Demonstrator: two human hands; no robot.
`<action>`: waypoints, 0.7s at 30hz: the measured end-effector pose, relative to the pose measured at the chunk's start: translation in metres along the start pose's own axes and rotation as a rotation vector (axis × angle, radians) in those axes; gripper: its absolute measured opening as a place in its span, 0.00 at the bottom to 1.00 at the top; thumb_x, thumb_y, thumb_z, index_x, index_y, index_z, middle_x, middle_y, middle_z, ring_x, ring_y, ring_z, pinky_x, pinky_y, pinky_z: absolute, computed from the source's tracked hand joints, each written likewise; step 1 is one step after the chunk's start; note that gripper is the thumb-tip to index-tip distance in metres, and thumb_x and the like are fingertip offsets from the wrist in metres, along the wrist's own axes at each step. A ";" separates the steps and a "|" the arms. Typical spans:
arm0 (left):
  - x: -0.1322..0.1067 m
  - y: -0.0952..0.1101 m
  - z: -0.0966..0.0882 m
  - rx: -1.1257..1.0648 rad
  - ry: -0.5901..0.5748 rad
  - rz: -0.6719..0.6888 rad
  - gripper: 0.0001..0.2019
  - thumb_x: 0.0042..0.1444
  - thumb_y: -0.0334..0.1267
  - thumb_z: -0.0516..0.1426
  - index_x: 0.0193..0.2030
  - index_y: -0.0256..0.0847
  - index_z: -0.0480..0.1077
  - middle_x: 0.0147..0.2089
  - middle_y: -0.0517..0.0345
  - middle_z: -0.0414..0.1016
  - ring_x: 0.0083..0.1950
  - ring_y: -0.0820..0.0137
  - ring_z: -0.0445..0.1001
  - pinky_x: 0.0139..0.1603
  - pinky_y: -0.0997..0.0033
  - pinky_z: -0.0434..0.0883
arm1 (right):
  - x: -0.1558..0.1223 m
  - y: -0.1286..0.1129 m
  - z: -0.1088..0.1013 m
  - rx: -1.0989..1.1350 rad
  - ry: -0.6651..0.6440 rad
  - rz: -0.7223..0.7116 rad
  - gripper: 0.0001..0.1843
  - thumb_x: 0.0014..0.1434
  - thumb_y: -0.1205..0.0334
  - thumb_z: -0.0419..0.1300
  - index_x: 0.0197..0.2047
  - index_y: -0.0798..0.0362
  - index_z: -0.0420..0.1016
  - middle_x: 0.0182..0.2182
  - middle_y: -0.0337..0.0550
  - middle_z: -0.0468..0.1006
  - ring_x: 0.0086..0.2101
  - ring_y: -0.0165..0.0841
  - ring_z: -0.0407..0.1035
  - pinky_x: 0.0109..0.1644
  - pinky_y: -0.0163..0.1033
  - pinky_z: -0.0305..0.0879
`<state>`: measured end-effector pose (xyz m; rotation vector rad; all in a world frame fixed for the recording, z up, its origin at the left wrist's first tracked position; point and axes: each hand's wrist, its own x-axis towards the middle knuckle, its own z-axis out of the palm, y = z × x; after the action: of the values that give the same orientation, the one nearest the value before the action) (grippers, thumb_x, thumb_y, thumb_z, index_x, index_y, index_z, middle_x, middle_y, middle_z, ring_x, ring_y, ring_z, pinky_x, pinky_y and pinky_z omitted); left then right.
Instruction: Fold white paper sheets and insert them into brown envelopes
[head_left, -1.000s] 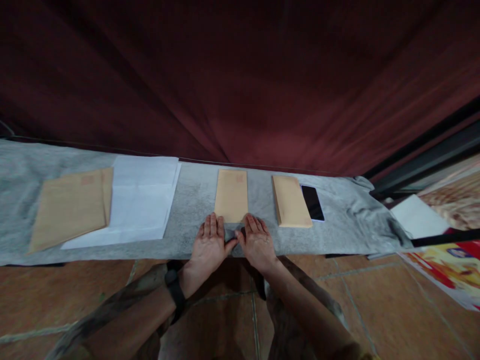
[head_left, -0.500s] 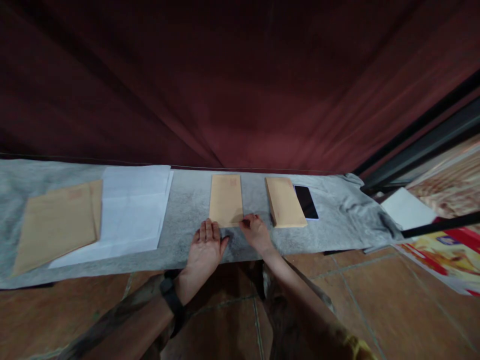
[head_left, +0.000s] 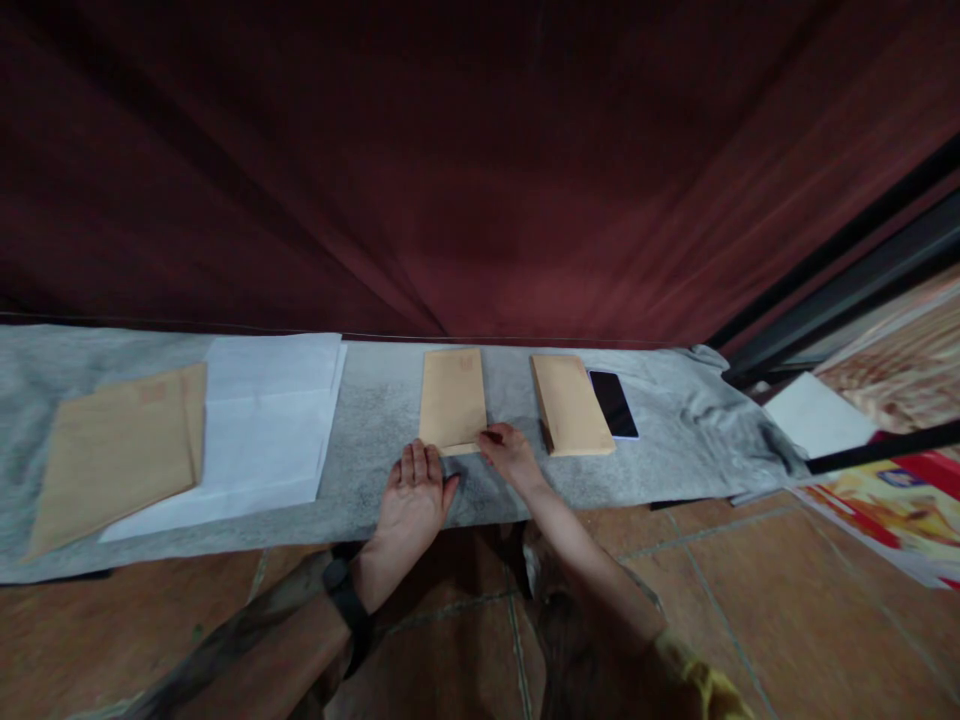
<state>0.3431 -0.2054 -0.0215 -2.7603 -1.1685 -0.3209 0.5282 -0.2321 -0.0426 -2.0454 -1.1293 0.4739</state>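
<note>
A brown paper envelope [head_left: 453,395] lies flat on the grey cloth in front of me, a small printed mark near its top right. Along its near edge a narrow flap stands out. My left hand [head_left: 413,495] is open, palm up, its outstretched fingertips resting on the envelope's near left corner. With bent fingers my right hand [head_left: 508,455] pinches the flap at the near right corner. To the right sits a thick stack of brown envelopes [head_left: 574,400], touching neither hand.
A dark-screened phone [head_left: 613,403] lies right of the stack. Further left are white paper sheets [head_left: 270,410], partly under brown envelopes [head_left: 120,450]. Grey cloth [head_left: 375,400] covers the narrow bench; a dark red curtain [head_left: 480,200] hangs behind. A black metal frame [head_left: 847,290] stands at the right.
My right hand has shifted slightly, away from me and to the left, and the flap along the envelope's near edge shows more. My left hand has stayed nearly still.
</note>
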 end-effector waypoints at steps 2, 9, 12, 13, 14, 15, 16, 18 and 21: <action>0.000 0.000 -0.001 0.003 0.001 -0.001 0.26 0.69 0.44 0.49 0.61 0.22 0.70 0.62 0.22 0.72 0.64 0.45 0.73 0.60 0.50 0.71 | 0.002 -0.004 0.000 0.107 -0.075 0.097 0.08 0.63 0.59 0.59 0.39 0.54 0.77 0.23 0.37 0.80 0.21 0.30 0.73 0.22 0.30 0.64; 0.001 -0.004 -0.008 -0.055 -0.052 -0.032 0.26 0.69 0.47 0.50 0.64 0.27 0.68 0.67 0.28 0.69 0.66 0.46 0.71 0.62 0.49 0.69 | 0.002 -0.016 0.002 0.375 -0.150 0.288 0.02 0.62 0.67 0.57 0.36 0.50 0.67 0.23 0.31 0.73 0.20 0.26 0.69 0.22 0.28 0.63; 0.007 -0.013 -0.009 -0.179 -0.041 -0.101 0.27 0.69 0.49 0.49 0.66 0.32 0.66 0.67 0.33 0.69 0.65 0.48 0.72 0.62 0.48 0.69 | 0.002 -0.017 0.003 0.426 -0.112 0.267 0.02 0.62 0.66 0.55 0.37 0.50 0.65 0.26 0.32 0.73 0.21 0.26 0.70 0.22 0.29 0.63; 0.011 -0.017 -0.009 -0.245 -0.037 -0.133 0.27 0.69 0.49 0.49 0.67 0.33 0.65 0.67 0.34 0.70 0.64 0.49 0.73 0.62 0.49 0.70 | 0.002 -0.017 0.003 0.439 -0.106 0.260 0.02 0.62 0.66 0.54 0.38 0.49 0.64 0.27 0.32 0.73 0.21 0.26 0.70 0.22 0.29 0.64; 0.016 -0.022 -0.008 -0.326 -0.033 -0.171 0.28 0.69 0.49 0.49 0.69 0.34 0.63 0.66 0.35 0.72 0.62 0.50 0.75 0.61 0.50 0.71 | 0.003 -0.017 0.004 0.451 -0.099 0.256 0.02 0.62 0.66 0.54 0.37 0.49 0.63 0.27 0.32 0.73 0.21 0.26 0.70 0.22 0.29 0.64; 0.022 -0.027 -0.006 -0.419 -0.031 -0.217 0.29 0.69 0.50 0.50 0.69 0.34 0.61 0.64 0.35 0.73 0.61 0.52 0.76 0.59 0.52 0.72 | 0.005 -0.017 0.004 0.461 -0.092 0.252 0.02 0.61 0.65 0.53 0.37 0.49 0.63 0.27 0.31 0.72 0.21 0.26 0.69 0.22 0.29 0.64; 0.028 -0.033 -0.004 -0.522 -0.032 -0.267 0.30 0.68 0.50 0.51 0.70 0.34 0.60 0.62 0.36 0.75 0.59 0.53 0.77 0.58 0.54 0.73 | 0.006 -0.016 0.004 0.473 -0.086 0.249 0.02 0.61 0.65 0.53 0.37 0.48 0.62 0.26 0.30 0.71 0.20 0.26 0.69 0.22 0.29 0.64; 0.039 -0.042 0.002 -0.740 -0.036 -0.377 0.32 0.66 0.49 0.55 0.71 0.34 0.58 0.58 0.40 0.78 0.56 0.57 0.79 0.54 0.59 0.75 | 0.009 -0.016 0.005 0.509 -0.074 0.253 0.03 0.60 0.63 0.54 0.36 0.48 0.61 0.25 0.29 0.71 0.19 0.25 0.68 0.22 0.29 0.64; 0.051 -0.048 0.011 -0.984 -0.060 -0.491 0.34 0.62 0.45 0.58 0.71 0.34 0.57 0.49 0.48 0.82 0.47 0.62 0.81 0.49 0.63 0.76 | 0.012 -0.016 0.006 0.547 -0.085 0.282 0.04 0.58 0.61 0.55 0.35 0.48 0.61 0.24 0.29 0.72 0.19 0.26 0.68 0.22 0.30 0.64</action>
<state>0.3447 -0.1341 -0.0184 -3.1490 -2.1610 -1.1352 0.5216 -0.2140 -0.0345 -1.7071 -0.6564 0.9073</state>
